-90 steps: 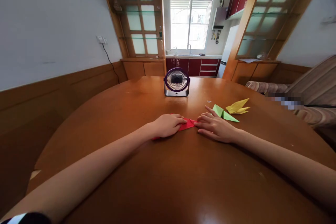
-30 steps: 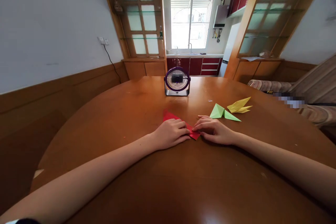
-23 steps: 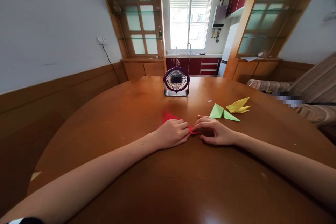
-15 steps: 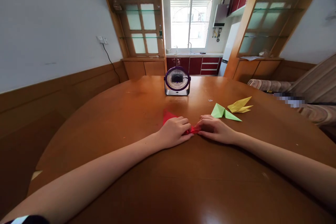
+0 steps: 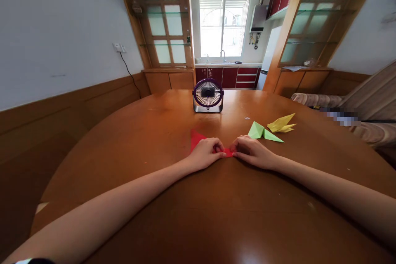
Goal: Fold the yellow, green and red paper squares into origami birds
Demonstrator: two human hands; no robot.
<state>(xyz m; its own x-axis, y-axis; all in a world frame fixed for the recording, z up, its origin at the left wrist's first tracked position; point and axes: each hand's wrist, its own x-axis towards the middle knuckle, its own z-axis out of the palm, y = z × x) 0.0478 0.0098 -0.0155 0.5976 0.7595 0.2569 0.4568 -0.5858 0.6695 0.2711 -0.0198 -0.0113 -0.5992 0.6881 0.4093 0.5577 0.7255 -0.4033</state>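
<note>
Head view: the left hand [image 5: 206, 153] and right hand [image 5: 251, 152] pinch the red paper [image 5: 198, 139] between closed fingertips, flat on the table [image 5: 198, 214]. Green origami [image 5: 262, 131] lies just beyond the right hand. Both hands have closed inward since half a second ago.

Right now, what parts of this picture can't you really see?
- Head view: most of the red paper lies under the left hand and right hand, so its folded shape is hidden.
- A spot by the sofa is blurred out.
- Things beside the kitchen window are too small.
- The table is cut off at the bottom edge.
</note>
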